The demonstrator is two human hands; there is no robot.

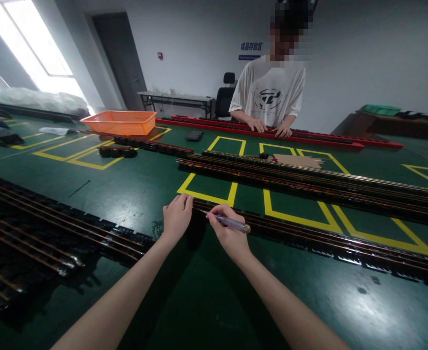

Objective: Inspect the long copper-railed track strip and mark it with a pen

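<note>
Low in the centre of the frame my left hand [176, 217] is curled, fingertips pressed on the end of the nearest dark rail [345, 243], apparently to steady it, while my right hand [228, 233] pinches a clear-handled screwdriver [231, 223], tip pointing left at that same rail end, handle angled right. At the lower left, a stack of more black rails [35, 228] lies just beside my left forearm. Further up, long rails [308, 182] cross the green table [214, 291] over yellow marked boxes [206, 187]. Beyond, an orange basket [121, 122] sits upper left, and a co-worker's hands [268, 128] rest on a red rail [272, 133]
</note>
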